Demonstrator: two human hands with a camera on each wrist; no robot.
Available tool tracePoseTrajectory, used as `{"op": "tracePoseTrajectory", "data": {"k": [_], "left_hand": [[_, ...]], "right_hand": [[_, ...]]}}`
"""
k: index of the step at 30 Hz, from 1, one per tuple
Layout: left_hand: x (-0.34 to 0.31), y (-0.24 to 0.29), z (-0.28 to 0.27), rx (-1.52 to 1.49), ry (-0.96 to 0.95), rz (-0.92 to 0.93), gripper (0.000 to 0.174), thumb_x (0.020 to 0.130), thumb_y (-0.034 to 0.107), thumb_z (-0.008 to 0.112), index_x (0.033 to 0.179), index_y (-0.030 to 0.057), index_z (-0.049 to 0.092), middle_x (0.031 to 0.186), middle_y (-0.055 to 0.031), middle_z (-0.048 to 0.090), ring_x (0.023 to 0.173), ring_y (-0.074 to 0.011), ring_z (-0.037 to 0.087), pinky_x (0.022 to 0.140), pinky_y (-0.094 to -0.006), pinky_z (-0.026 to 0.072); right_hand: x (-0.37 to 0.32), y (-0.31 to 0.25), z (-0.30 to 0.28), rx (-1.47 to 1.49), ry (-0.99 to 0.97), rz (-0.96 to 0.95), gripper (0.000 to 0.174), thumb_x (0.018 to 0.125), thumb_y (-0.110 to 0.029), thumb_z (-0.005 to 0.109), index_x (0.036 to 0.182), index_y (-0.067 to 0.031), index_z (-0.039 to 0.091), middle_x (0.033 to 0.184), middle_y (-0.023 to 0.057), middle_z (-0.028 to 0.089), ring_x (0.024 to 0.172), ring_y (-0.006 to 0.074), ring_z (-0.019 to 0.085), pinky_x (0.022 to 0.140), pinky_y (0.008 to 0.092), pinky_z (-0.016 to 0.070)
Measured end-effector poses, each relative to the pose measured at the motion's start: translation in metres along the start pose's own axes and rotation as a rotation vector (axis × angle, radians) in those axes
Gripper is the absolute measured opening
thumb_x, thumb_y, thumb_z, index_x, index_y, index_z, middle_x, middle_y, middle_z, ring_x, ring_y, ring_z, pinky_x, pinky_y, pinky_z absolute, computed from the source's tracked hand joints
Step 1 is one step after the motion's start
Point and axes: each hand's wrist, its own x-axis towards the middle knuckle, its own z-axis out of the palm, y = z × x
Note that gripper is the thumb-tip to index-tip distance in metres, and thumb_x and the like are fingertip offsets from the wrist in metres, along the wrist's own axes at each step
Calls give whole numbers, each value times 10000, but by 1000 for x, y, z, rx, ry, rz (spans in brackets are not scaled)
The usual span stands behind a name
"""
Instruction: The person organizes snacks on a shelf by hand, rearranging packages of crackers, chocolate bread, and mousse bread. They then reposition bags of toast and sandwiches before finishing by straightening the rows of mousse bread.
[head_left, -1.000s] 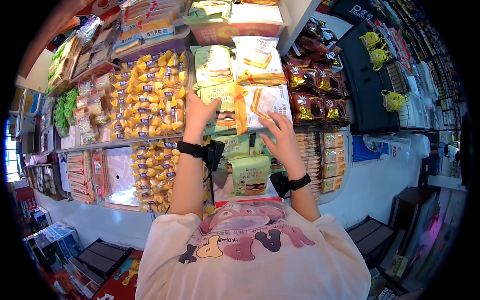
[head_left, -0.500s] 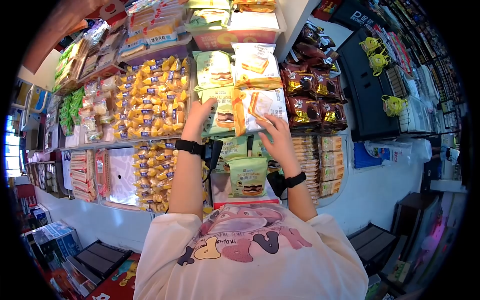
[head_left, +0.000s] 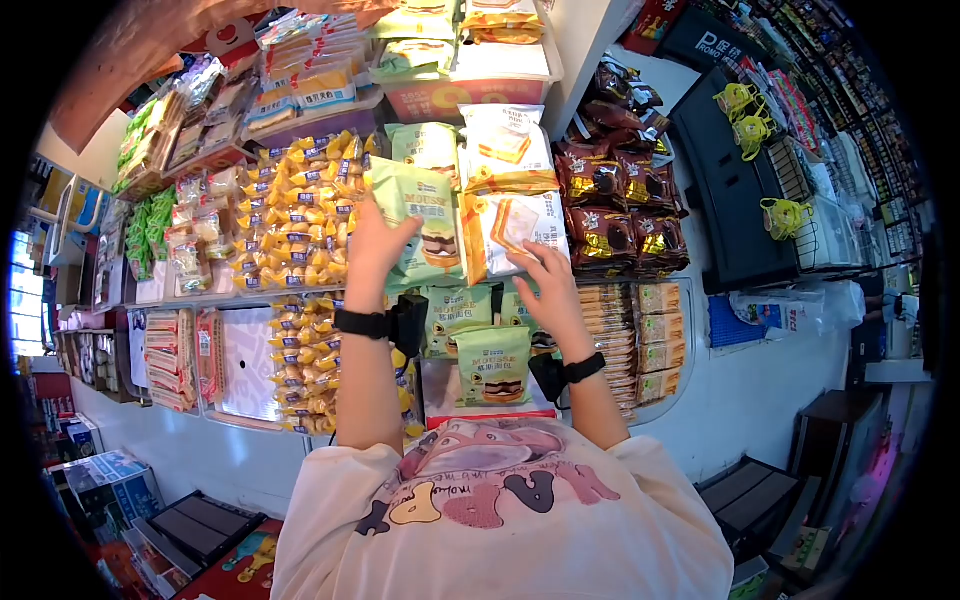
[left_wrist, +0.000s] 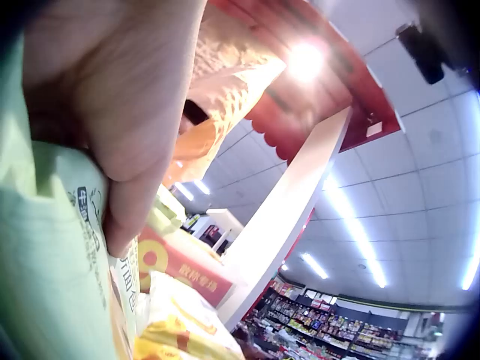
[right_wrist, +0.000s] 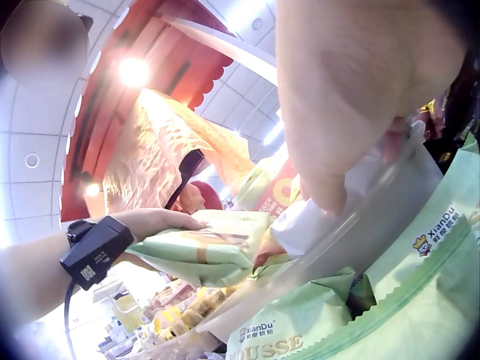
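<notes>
My left hand (head_left: 372,243) grips a pale green mousse cake packet (head_left: 420,222) and holds it out from the shelf, tilted; the same green packet (left_wrist: 52,255) fills the left wrist view under my thumb. In the right wrist view that hand and green packet (right_wrist: 202,251) show at left. My right hand (head_left: 545,285) touches the lower edge of a white and orange sandwich bread packet (head_left: 515,228) on the shelf, fingers fairly straight. The white packet (right_wrist: 360,217) sits under my right fingertips.
More green packets (head_left: 492,362) lie on the shelf below. Yellow wrapped snacks (head_left: 300,210) fill the shelves to the left, dark brown packets (head_left: 620,200) to the right. A black rack with yellow items (head_left: 750,110) stands at far right. Boxes (head_left: 110,480) sit on the floor.
My left hand has pulled the green packet off the shelf stack, up and to the left. My right hand has stayed at the white packet's lower edge.
</notes>
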Motion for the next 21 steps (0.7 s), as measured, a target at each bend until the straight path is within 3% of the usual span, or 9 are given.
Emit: {"op": "tracePoseTrajectory", "data": {"k": [4, 7, 10, 12, 14, 17, 21], "left_hand": [[-20, 12, -48, -213, 71, 53, 673, 730, 344, 751, 1205, -36, 463, 1070, -215, 622, 967, -294, 633, 814, -371, 499], [-59, 37, -88, -362, 105, 161, 580, 787, 245, 735, 1217, -34, 464, 1068, -176, 622, 963, -224, 622, 814, -332, 494], [-100, 47, -112, -586, 83, 252, 506, 825, 154, 713, 1225, -26, 462, 1086, -137, 610, 972, -175, 598, 819, -301, 488], [-128, 51, -124, -649, 63, 238, 504, 833, 115, 703, 1246, -21, 449, 1113, -122, 600, 986, -173, 593, 842, -303, 487], [-154, 54, -130, -715, 79, 252, 517, 832, 116, 705, 1254, -23, 441, 1113, -122, 600, 986, -175, 593, 846, -305, 490], [-188, 41, -129, -725, 87, 211, 540, 831, 105, 707, 1273, -14, 422, 1142, -124, 585, 1027, -191, 585, 864, -317, 496], [-213, 16, -111, -767, 27, 144, 551, 813, 51, 706, 1274, -10, 409, 1167, -132, 574, 1057, -206, 580, 868, -324, 503]], "right_hand": [[-2, -1, 0, -18, -4, -9, 302, 821, -103, 651, 1122, -127, 645, 1254, 103, 525, 1188, 329, 467, 991, 434, 405], [-9, 1, -2, -13, 133, -6, 271, 825, -117, 646, 1095, -122, 659, 1250, 107, 530, 1178, 321, 471, 962, 418, 418], [-21, -13, -28, 154, 168, 168, 238, 839, -132, 635, 1075, -118, 670, 1237, 102, 540, 1159, 295, 479, 875, 371, 459], [-29, -31, -56, 269, 162, 196, 189, 868, -148, 617, 1043, -102, 668, 1127, 90, 594, 1024, 226, 561, 713, 299, 495], [-44, -40, -72, 365, 65, 253, 258, 856, -177, 640, 1098, -87, 633, 1055, 98, 622, 927, 235, 604, 714, 313, 501], [-78, -34, -58, 224, -160, 377, 472, 823, -177, 695, 1238, -46, 515, 1072, 120, 617, 964, 223, 611, 800, 307, 491], [-120, -15, 4, 347, -307, 579, 681, 781, -174, 753, 1318, 14, 380, 1052, 136, 613, 977, 209, 607, 850, 322, 485]]}}
